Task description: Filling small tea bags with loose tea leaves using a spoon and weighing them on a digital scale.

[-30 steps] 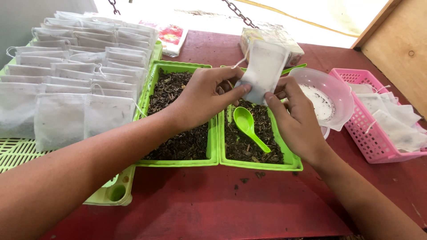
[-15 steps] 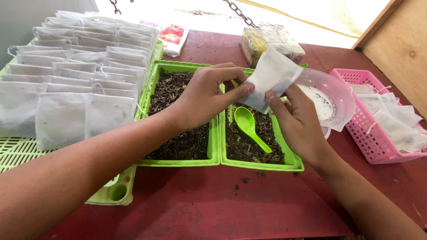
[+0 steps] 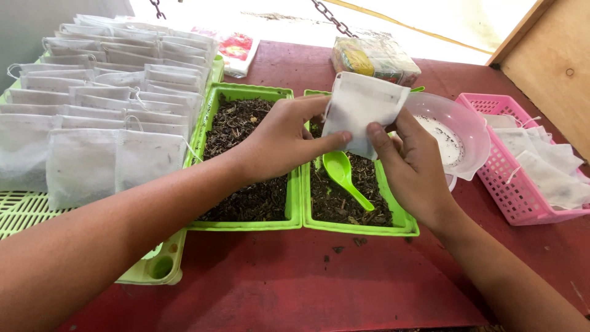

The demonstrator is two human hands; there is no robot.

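Red counter (image 3: 344, 283) seen from above, with bare surface nearest the viewer. Two green trays of dark loose tea stand side by side, touching: left tray (image 3: 246, 222), right tray (image 3: 362, 229). Green plastic spoon (image 3: 344, 175) lies in the right tray, bowl away from the viewer, handle toward the near right. Left hand (image 3: 279, 138) and right hand (image 3: 418, 166) meet above the right tray; each grip is closed on a white filter bag (image 3: 362, 107), thumb and fingers pinching its lower edge from either side, so that the bag is held up, slightly tilted, over the far end of the right tray. Pale green slatted rack (image 3: 24, 212) at left carries rows of filled white bags (image 3: 110, 104), overlapping one another. Clear round bowl (image 3: 458, 132) sits just right of the right tray, partly behind the right hand. Pink basket (image 3: 510, 197) at far right holds loose empty bags (image 3: 547, 169). Wrapped packet (image 3: 375, 58) lies beyond the held bag, near the counter's far edge. Wooden panel (image 3: 553, 55) rises at upper right
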